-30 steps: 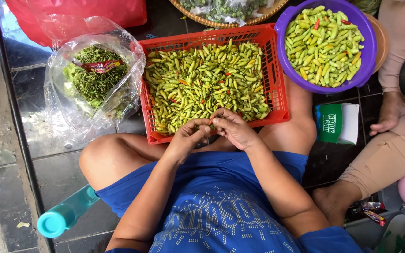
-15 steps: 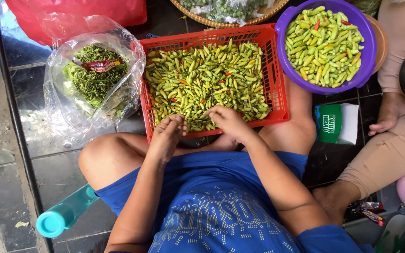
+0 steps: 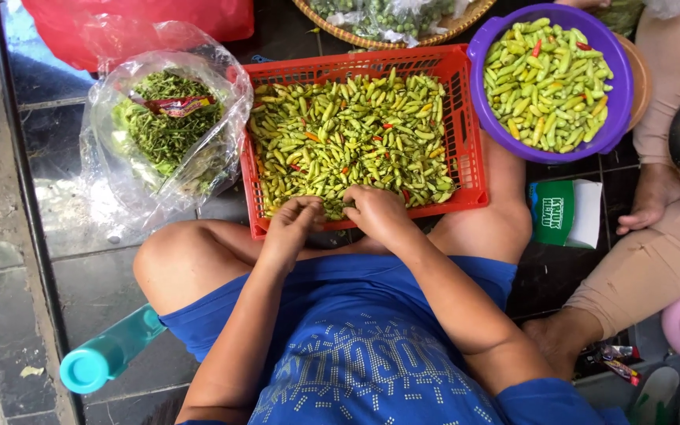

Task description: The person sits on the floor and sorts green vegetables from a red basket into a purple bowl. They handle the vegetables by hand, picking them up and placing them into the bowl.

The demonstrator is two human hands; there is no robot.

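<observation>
Both hands curled, fingertips pinched together over small green chillies (image 3: 348,142) at near edge of red basket (image 3: 470,118); left hand (image 3: 293,224) and right hand (image 3: 375,212) just apart; what each pinched too small to tell. Basket rested on the person's crossed legs. Purple bowl (image 3: 619,110) of chillies at basket's right; clear bag of stems (image 3: 167,134) at its left

Chillies (image 3: 348,142) in basket (image 3: 466,126); bag (image 3: 159,134) left
</observation>
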